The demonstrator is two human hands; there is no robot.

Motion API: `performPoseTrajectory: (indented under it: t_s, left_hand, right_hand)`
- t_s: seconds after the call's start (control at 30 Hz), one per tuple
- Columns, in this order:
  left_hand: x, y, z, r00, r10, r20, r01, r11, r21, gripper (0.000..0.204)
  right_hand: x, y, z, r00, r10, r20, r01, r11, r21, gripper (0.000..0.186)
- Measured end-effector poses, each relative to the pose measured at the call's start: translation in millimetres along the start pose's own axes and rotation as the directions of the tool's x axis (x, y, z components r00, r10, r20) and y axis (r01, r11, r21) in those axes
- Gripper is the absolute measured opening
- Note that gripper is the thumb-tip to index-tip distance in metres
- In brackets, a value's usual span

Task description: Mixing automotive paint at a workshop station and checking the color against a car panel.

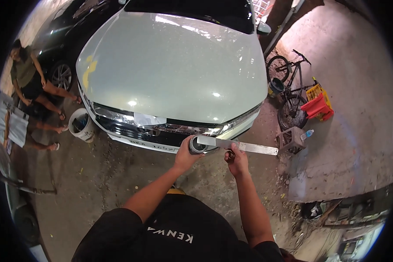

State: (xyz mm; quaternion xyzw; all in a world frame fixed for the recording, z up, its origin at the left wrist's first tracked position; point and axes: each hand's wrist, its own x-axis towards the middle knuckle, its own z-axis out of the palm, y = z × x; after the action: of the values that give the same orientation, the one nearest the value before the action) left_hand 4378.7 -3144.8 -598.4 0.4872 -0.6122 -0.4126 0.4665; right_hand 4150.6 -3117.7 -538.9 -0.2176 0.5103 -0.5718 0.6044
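Silver, long flat metal strip [258, 149] pinched by fingers of right hand [237, 164] over round grey can [197, 146] clasped in left hand [186, 154], before pale-green car [174, 74], with possible dropping from too loose pinch.

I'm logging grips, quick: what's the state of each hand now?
Left hand: closed around a round container.
Right hand: closed, holding a flat metal strip.

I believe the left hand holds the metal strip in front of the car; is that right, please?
Not quite: the head view shows the right hand holding the metal strip in front of the car; the left hand holds a round container.
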Motion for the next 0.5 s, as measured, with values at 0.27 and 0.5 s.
performPoseTrajectory:
  t_s: [0.27,0.5]
  left_hand:
    - [24.6,-17.5,25.6,0.977,-0.19,-0.1,0.189,0.982,-0.025,0.086]
    - [30.0,-19.9,45.3,0.936,-0.268,-0.23,0.272,0.962,-0.013,0.088]
  right_hand:
    - [68.4,-2.2,-11.5,0.992,0.089,0.09,-0.082,0.993,-0.084,0.021]
    - [124.3,-5.0,-29.0,0.957,0.215,0.196,-0.187,0.97,-0.153,0.025]
